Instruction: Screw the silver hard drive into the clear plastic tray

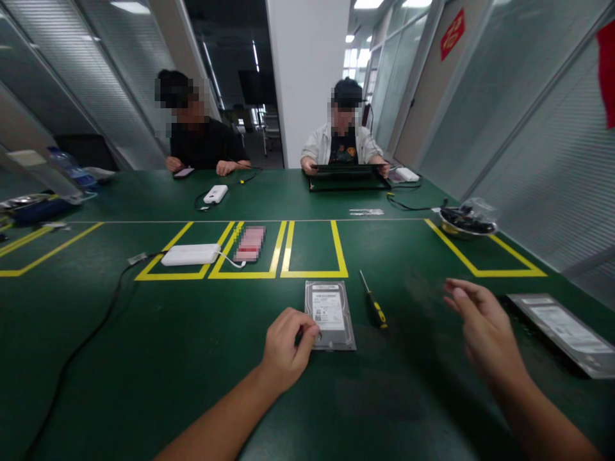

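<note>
Left fingers point(306, 330) overlap the hard drive point(332, 315) at its near-left corner.

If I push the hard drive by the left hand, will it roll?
The hard drive probably won't roll or tip, since it's rectangular and lies flat. It should feel stiff and maybe heavy for its size, because its casing looks like metal.

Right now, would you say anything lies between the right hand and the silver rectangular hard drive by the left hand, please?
Yes: a yellow-and-black screwdriver lies on the green table between them, beside the drive.
</note>
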